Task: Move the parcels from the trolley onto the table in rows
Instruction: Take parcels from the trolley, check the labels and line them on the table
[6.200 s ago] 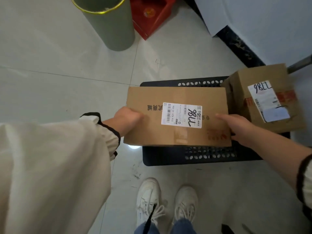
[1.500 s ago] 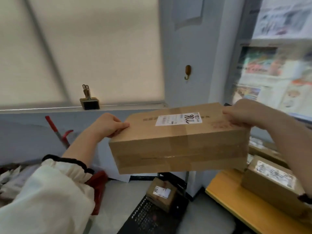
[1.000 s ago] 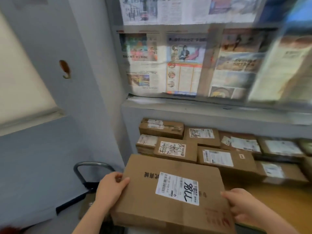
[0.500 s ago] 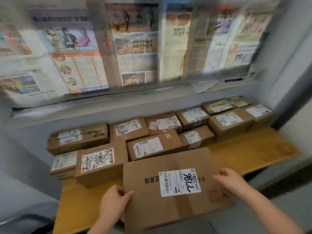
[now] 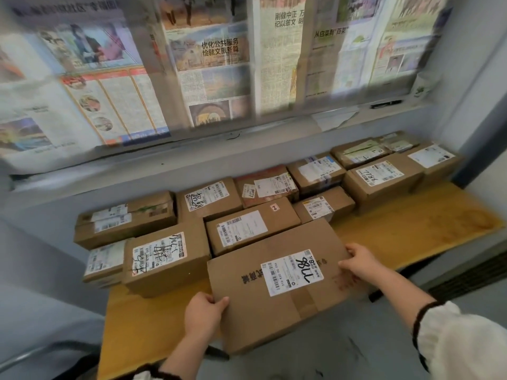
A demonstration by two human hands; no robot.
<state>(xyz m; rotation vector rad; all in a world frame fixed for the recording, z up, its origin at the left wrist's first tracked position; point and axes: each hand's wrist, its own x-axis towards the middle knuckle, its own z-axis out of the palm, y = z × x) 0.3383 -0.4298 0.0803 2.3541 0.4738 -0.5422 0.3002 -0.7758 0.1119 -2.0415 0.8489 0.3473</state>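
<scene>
- A large flat brown cardboard parcel [image 5: 282, 283] with a white shipping label and black handwritten digits on its top is held at the front edge of a yellow wooden tabletop [image 5: 411, 229].
- The left hand [image 5: 204, 314] is closed on the parcel's near left corner, with the thumb laid on the top face and the fingers hidden beneath.
- The right hand [image 5: 356, 263] is clasped on the parcel's right end, with the fingers curled over the far right corner.
- The parcel's near part is seen overhanging the tabletop edge above the grey floor [image 5: 343, 360]; whether its far part rests on the wood cannot be told.
- Its far edge lies just beside a brown box with a plain white label [image 5: 252, 226] and a smaller brown box [image 5: 323, 207].
- A taller brown box with black scribbles on its label [image 5: 164, 259] stands to the left, close to the held parcel.
- More brown boxes are lined up behind, along the grey wall ledge [image 5: 192, 160], among them one with a handwritten number [image 5: 381, 179] at the right.
- Newspaper sheets [image 5: 214, 64] are spread over the window above the ledge, and a black pen [image 5: 385, 104] lies on the sill.
- A cream sleeve with a dark cuff [image 5: 461, 341] is seen on the right arm.
</scene>
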